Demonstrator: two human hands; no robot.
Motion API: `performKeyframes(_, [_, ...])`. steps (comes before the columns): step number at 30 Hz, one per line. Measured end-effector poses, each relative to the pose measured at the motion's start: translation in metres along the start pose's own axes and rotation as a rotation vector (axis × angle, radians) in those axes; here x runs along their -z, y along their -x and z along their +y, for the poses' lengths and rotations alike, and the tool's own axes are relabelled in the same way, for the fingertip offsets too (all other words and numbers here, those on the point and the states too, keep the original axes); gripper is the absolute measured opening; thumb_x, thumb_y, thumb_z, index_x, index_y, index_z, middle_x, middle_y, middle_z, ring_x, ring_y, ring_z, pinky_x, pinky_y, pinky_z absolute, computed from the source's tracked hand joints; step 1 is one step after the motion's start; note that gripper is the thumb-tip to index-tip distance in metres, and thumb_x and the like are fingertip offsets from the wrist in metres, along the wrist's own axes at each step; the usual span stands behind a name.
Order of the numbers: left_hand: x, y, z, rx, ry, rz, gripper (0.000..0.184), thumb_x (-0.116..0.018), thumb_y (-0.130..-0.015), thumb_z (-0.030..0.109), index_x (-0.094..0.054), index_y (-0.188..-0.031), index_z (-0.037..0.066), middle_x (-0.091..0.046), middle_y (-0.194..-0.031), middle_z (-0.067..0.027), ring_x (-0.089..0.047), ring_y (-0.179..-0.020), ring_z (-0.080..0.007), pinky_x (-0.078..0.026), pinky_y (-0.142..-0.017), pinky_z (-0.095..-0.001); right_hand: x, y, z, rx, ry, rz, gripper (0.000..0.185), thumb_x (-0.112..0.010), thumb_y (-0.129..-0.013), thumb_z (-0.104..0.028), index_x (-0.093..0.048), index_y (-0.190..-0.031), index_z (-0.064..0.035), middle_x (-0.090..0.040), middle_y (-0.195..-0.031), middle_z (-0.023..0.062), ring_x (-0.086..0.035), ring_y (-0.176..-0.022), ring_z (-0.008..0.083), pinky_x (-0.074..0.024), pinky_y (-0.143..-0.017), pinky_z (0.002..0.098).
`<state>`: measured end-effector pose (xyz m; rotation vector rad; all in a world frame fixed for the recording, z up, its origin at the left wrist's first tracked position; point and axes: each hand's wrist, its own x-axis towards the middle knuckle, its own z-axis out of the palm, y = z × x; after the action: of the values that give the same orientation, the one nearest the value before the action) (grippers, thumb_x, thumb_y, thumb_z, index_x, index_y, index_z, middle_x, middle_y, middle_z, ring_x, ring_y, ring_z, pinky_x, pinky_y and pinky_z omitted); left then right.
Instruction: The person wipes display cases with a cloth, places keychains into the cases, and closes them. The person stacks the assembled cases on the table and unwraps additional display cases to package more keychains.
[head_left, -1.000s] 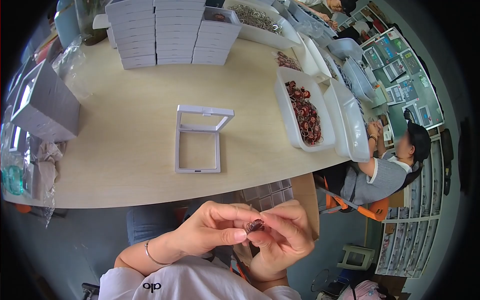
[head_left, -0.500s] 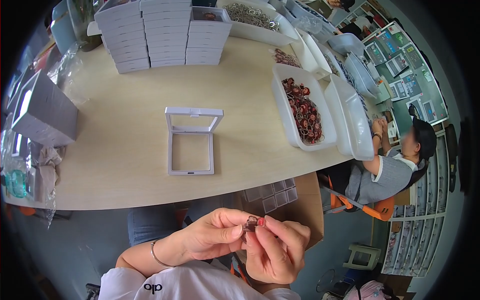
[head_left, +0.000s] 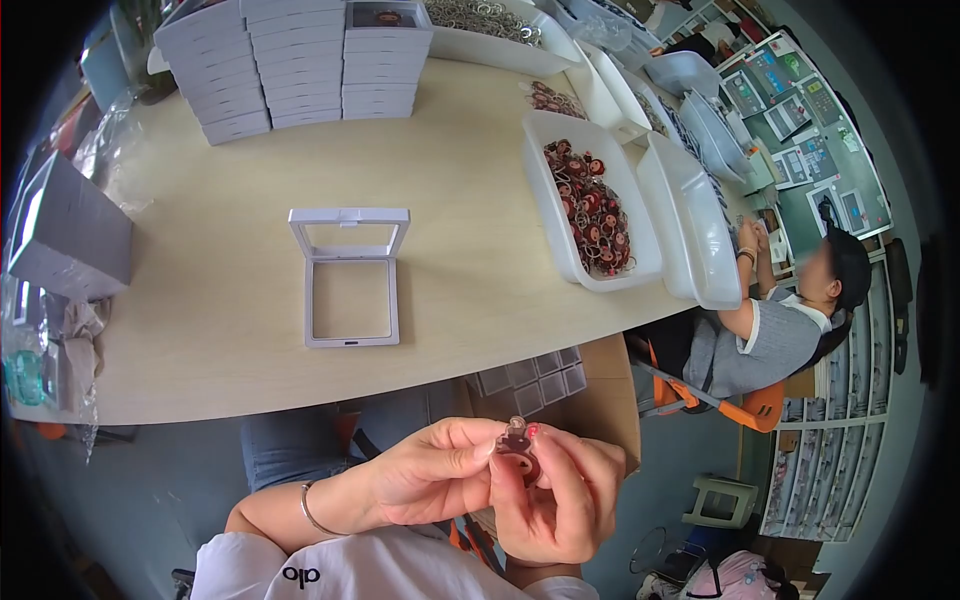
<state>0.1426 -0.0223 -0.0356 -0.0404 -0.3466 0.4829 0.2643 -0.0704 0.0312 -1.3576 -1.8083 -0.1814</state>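
Between the fingertips of both hands is a small brown-and-red keychain charm (head_left: 518, 452), held in front of my chest beyond the table's edge. My left hand (head_left: 440, 474) pinches it from the left with thumb and forefinger. On the other side, my right hand (head_left: 562, 492) grips it with bent fingers that cover part of it. A white hinged display frame (head_left: 396, 300) stands open on the table, its lid raised. To the right, a white bin (head_left: 642, 270) holds many similar charms with metal rings.
Stacks of white boxes (head_left: 295, 65) stand at the back, and another box stack (head_left: 75, 235) is at the left beside plastic wrapping. An empty white bin (head_left: 690, 215) adjoins the charm bin. Below the edge sits a cardboard box (head_left: 610, 390); a co-worker (head_left: 760, 330) sits at the right.
The charm has turned in my fingers, so more of its printed face shows. The whole table scene has shifted slightly left with the camera.
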Motion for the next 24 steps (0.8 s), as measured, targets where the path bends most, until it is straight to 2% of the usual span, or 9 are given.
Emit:
performKeyframes(4, [-0.001,-0.007,-0.003,0.003,-0.006,0.039,0.039,-0.053,-0.098,0.018,-0.049,-0.131,-0.003,-0.053,-0.131,-0.0133,-0.05,-0.124,-0.0238,-0.038,-0.109,-0.039,0.006,-0.004,-0.001,-0.075,0.057,-0.005,0.034,-0.077,-0.073,-0.001,-0.069,-0.106,-0.0014,-0.065,-0.101,0.0097,-0.059,-0.082,0.0219,-0.0509,-0.065,0.028])
performKeyframes(10, [0.002,-0.014,-0.008,0.017,-0.014,0.081,0.042,-0.054,-0.098,0.019,-0.047,-0.133,-0.003,-0.054,-0.131,-0.0128,-0.05,-0.123,-0.0225,-0.04,-0.108,-0.0371,0.015,-0.004,0.01,-0.008,0.135,-0.053,0.034,-0.079,-0.073,-0.003,-0.069,-0.105,-0.0045,-0.067,-0.098,0.0113,-0.061,-0.085,0.0226,-0.0521,-0.068,0.0296])
performKeyframes(16, [0.013,-0.024,-0.01,0.041,0.062,0.013,0.043,-0.054,-0.097,0.022,-0.047,-0.132,-0.003,-0.056,-0.128,-0.0132,-0.053,-0.12,-0.022,-0.043,-0.105,-0.0362,0.009,0.015,0.021,-0.119,-0.177,0.08,0.04,-0.086,-0.069,-0.016,-0.065,-0.102,-0.0051,-0.064,-0.111,0.0166,-0.062,-0.094,0.0253,-0.0542,-0.073,0.0311])
performKeyframes(18, [0.014,-0.029,-0.011,0.062,0.087,-0.003,0.043,-0.054,-0.097,0.021,-0.047,-0.132,-0.003,-0.056,-0.127,-0.0132,-0.054,-0.119,-0.0217,-0.044,-0.103,-0.0358,0.012,0.014,0.022,-0.155,-0.125,0.044,0.043,-0.086,-0.07,-0.022,-0.066,-0.104,-0.0051,-0.061,-0.116,0.0169,-0.061,-0.095,0.0259,-0.0537,-0.073,0.0322])
performKeyframes(22, [0.014,-0.034,-0.015,0.051,0.057,0.023,0.042,-0.055,-0.097,0.02,-0.048,-0.132,-0.003,-0.056,-0.126,-0.0138,-0.055,-0.118,-0.0217,-0.045,-0.103,-0.0352,0.023,0.006,0.021,-0.142,0.19,-0.096,0.043,-0.083,-0.074,-0.03,-0.069,-0.107,-0.0069,-0.057,-0.121,0.0144,-0.057,-0.098,0.0254,-0.0514,-0.076,0.034])
performKeyframes(24, [0.014,-0.035,-0.016,0.052,0.042,0.062,0.042,-0.055,-0.097,0.02,-0.048,-0.131,-0.003,-0.057,-0.125,-0.0147,-0.056,-0.117,-0.0222,-0.045,-0.103,-0.0354,0.029,0.006,0.028,0.01,0.223,-0.134,0.042,-0.081,-0.076,-0.025,-0.069,-0.111,-0.004,-0.055,-0.124,0.017,-0.055,-0.097,0.0238,-0.0503,-0.075,0.0311])
